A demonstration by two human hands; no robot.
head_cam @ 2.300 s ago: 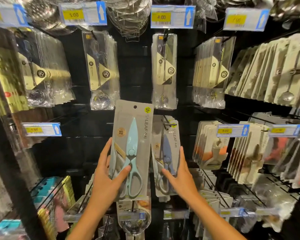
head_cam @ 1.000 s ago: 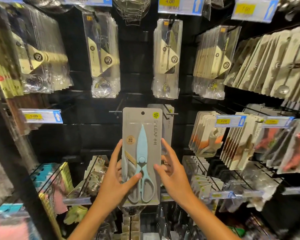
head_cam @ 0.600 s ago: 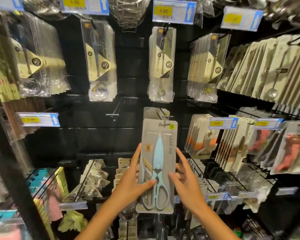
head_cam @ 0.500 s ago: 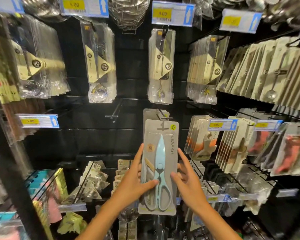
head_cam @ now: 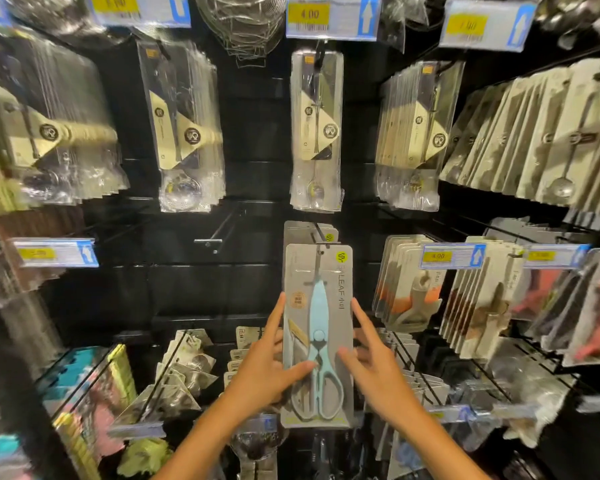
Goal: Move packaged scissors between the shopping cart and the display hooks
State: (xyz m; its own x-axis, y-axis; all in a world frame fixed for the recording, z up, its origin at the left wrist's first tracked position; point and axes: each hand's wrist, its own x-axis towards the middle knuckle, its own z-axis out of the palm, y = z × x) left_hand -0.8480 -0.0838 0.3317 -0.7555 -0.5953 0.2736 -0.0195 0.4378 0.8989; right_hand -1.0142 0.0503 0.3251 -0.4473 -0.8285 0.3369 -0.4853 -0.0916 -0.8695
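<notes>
A grey card package of light-blue scissors (head_cam: 317,327) hangs upright at the middle of the black display wall, its top hole on a metal hook (head_cam: 317,237). More of the same scissor packs (head_cam: 309,230) sit behind it on that hook. My left hand (head_cam: 264,368) holds the pack at its left edge, thumb across the front over the handles and forefinger pointing up along the edge. My right hand (head_cam: 371,368) is at the pack's right edge with its fingers spread and loose, the thumb near the front.
A bare hook (head_cam: 219,230) juts out left of the scissors. Bagged spoons (head_cam: 316,133) hang above, peelers and tools (head_cam: 409,285) to the right. Small packs (head_cam: 184,368) hang below left. Price tags (head_cam: 333,17) line the rails.
The scissor pack has moved right from the bare hook's side and onto the hook with the other packs. My right hand has loosened from the pack's edge and spread its fingers.
</notes>
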